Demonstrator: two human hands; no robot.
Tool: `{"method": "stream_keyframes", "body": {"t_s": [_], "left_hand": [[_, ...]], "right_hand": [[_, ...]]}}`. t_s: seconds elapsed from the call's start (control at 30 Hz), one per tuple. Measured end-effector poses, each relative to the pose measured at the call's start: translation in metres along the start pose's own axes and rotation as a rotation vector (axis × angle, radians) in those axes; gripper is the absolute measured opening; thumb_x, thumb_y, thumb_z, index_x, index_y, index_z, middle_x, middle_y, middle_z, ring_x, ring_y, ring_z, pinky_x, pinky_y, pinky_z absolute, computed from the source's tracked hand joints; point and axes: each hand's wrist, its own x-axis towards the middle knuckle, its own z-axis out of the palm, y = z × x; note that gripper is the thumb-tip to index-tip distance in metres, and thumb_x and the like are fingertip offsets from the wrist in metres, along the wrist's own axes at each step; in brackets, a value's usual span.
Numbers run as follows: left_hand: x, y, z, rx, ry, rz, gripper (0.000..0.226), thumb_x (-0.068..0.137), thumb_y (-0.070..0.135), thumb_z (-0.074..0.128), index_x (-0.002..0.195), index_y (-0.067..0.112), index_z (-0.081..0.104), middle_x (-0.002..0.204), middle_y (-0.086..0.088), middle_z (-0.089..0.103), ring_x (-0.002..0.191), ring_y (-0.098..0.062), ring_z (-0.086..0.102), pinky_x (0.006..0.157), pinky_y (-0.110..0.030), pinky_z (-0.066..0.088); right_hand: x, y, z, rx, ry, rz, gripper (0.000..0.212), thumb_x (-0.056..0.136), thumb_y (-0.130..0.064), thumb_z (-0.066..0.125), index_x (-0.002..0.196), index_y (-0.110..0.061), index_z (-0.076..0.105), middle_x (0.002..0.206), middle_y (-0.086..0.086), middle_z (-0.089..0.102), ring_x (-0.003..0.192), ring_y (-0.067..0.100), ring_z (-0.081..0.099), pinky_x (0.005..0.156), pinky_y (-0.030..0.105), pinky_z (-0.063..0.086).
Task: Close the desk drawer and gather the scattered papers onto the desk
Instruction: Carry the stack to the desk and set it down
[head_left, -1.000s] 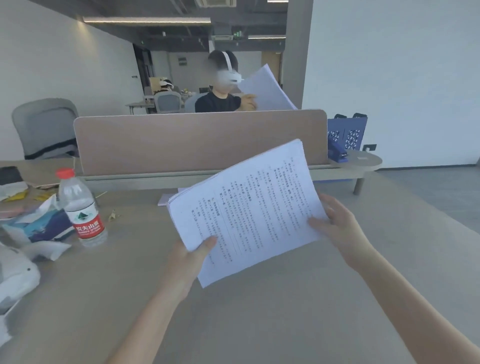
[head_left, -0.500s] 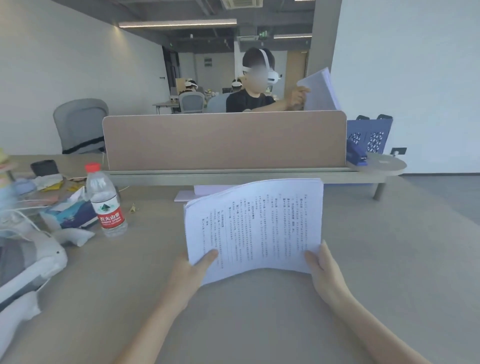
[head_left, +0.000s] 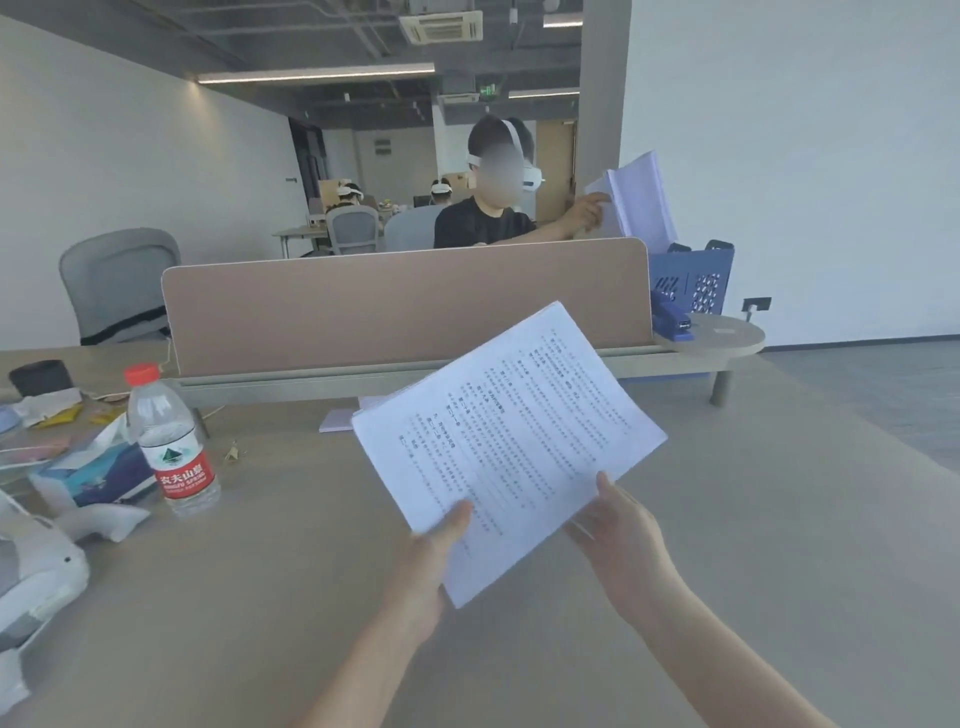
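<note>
A stack of white printed papers (head_left: 511, 441) hangs above the grey desk (head_left: 727, 519), turned so its far corner points up to the right. My left hand (head_left: 431, 561) grips the stack's near left corner, thumb on top. My right hand (head_left: 623, 540) holds the near right edge, thumb against the sheets. More pale sheets (head_left: 337, 420) lie flat on the desk behind the stack, partly hidden by it. No desk drawer is in view.
A water bottle (head_left: 169, 441), a tissue box (head_left: 93, 475) and white gear (head_left: 31, 577) crowd the desk's left side. A tan divider panel (head_left: 405, 301) closes the far edge. Behind it a person holds papers beside a blue basket (head_left: 696, 283) and stapler (head_left: 670, 322).
The paper stack went from tilted to upright and square, then has now rotated clockwise again. My view shifted left and up. The person behind the divider moved their papers to the right.
</note>
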Motion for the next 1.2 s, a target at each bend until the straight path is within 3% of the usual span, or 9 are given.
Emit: {"method": "stream_keyframes", "body": {"t_s": [0.27,0.43,0.57,0.67,0.77,0.9,1.03,1.13,1.2], "left_hand": [[-0.012,-0.016,0.046,-0.110,-0.113,0.048,0.049,0.077,0.027,0.076,0.124,0.015,0.067,0.120,-0.004,0.076,0.112,-0.023,0.070,0.101,-0.047,0.049],[0.003,0.028,0.021,-0.326,-0.136,0.123,0.051,0.100,0.040,0.036,0.123,0.008,0.068,0.120,-0.013,0.073,0.105,-0.029,0.065,0.080,-0.042,0.044],[0.017,0.052,0.024,-0.028,-0.214,0.035,0.058,0.096,0.050,0.045,0.119,0.003,0.070,0.124,-0.022,0.069,0.100,-0.030,0.069,0.086,-0.045,0.045],[0.016,0.059,0.043,0.142,-0.398,-0.072,0.045,0.096,0.044,0.051,0.119,0.012,0.073,0.121,-0.016,0.073,0.110,-0.033,0.070,0.099,-0.049,0.048],[0.019,0.057,0.064,0.304,-0.400,-0.056,0.032,0.094,0.033,0.063,0.115,0.012,0.074,0.115,-0.013,0.076,0.106,-0.034,0.073,0.101,-0.055,0.050],[0.023,0.037,0.089,0.428,-0.373,-0.010,0.024,0.095,0.027,0.063,0.112,0.013,0.075,0.108,-0.007,0.079,0.101,-0.028,0.075,0.098,-0.052,0.053],[0.021,0.007,0.117,0.481,-0.342,0.031,0.022,0.098,0.026,0.058,0.107,0.015,0.075,0.102,0.000,0.081,0.095,-0.020,0.077,0.088,-0.041,0.058],[0.025,-0.019,0.143,0.520,-0.255,0.097,0.022,0.094,0.034,0.056,0.091,0.019,0.072,0.094,0.001,0.079,0.088,-0.022,0.074,0.083,-0.041,0.056],[0.028,-0.033,0.162,0.520,-0.229,0.128,0.025,0.092,0.033,0.053,0.073,0.019,0.060,0.073,0.005,0.067,0.069,-0.020,0.061,0.067,-0.035,0.046]], "right_hand": [[-0.005,-0.025,0.015,0.031,0.219,-0.140,0.023,0.101,-0.018,0.050,0.121,-0.017,0.062,0.114,0.004,0.072,0.104,0.027,0.068,0.088,0.046,0.056],[0.004,-0.054,-0.012,-0.148,0.227,-0.166,0.022,0.099,-0.014,0.052,0.116,-0.012,0.066,0.117,0.011,0.074,0.106,0.035,0.071,0.094,0.057,0.055],[0.005,-0.075,-0.030,-0.215,0.161,-0.148,0.020,0.099,-0.014,0.057,0.113,-0.008,0.070,0.110,0.013,0.078,0.097,0.036,0.075,0.083,0.052,0.060],[0.001,-0.085,-0.038,-0.245,0.111,-0.152,0.019,0.098,-0.012,0.059,0.112,-0.006,0.071,0.107,0.014,0.079,0.095,0.038,0.076,0.081,0.053,0.061],[-0.001,-0.093,-0.049,-0.276,0.118,-0.146,0.018,0.097,-0.012,0.060,0.111,-0.006,0.070,0.104,0.014,0.079,0.090,0.036,0.077,0.074,0.049,0.062],[0.003,-0.107,-0.073,-0.304,0.193,-0.138,0.020,0.093,-0.008,0.065,0.113,-0.003,0.068,0.107,0.018,0.077,0.092,0.040,0.076,0.073,0.051,0.062],[0.008,-0.118,-0.100,-0.348,0.263,-0.098,0.013,0.093,-0.007,0.057,0.101,-0.001,0.066,0.095,0.019,0.074,0.076,0.035,0.073,0.072,0.051,0.062],[0.016,-0.126,-0.125,-0.384,0.324,-0.074,0.020,0.088,-0.002,0.049,0.101,0.010,0.059,0.089,0.021,0.066,0.077,0.033,0.066,0.077,0.052,0.057],[0.022,-0.132,-0.143,-0.402,0.368,-0.052,0.026,0.086,0.000,0.048,0.106,0.014,0.057,0.090,0.024,0.067,0.079,0.036,0.066,0.080,0.054,0.056]]}}
